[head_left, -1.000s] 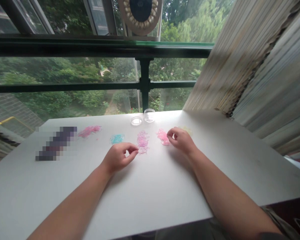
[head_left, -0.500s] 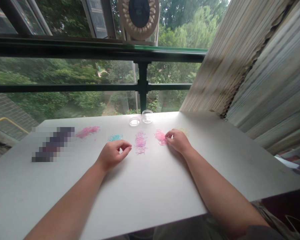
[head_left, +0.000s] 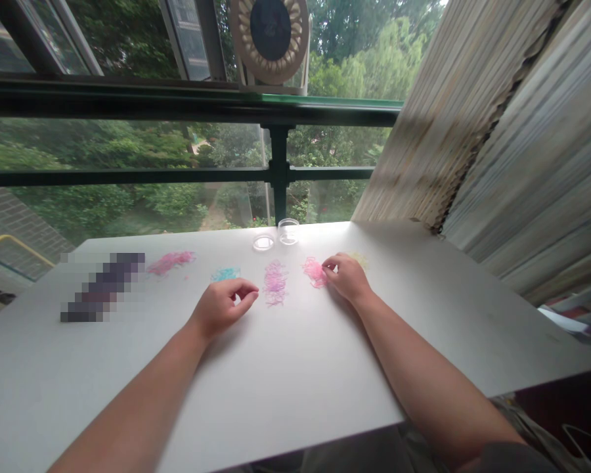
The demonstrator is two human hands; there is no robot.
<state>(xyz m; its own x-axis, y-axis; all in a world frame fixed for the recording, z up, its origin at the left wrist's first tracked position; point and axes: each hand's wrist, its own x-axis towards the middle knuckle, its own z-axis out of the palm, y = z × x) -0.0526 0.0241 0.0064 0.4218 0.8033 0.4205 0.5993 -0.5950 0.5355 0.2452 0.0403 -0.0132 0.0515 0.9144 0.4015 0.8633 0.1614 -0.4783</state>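
My left hand (head_left: 226, 305) rests on the white table (head_left: 276, 381), thumb and fingertips pinched together; anything between them is too small to make out. It is between a blue pile (head_left: 226, 273) and a purple pile (head_left: 275, 284) of thin bands. My right hand (head_left: 347, 276) has its fingertips together at the right edge of a bright pink pile (head_left: 314, 270); what they grip, if anything, cannot be made out. Behind that hand a yellow pile (head_left: 359, 260) shows in part. Farther left lies another pink pile (head_left: 171, 263).
Two small clear round dishes, one low (head_left: 263, 243) and one taller (head_left: 289, 232), stand at the table's back edge. A blurred-out dark object (head_left: 103, 287) lies at the left. Beyond are a green railing (head_left: 177, 176), a fan (head_left: 270, 39) and a curtain (head_left: 408, 138).
The camera view has shifted slightly. Both hands stay at the same piles, with only a small movement of the right fingertips.
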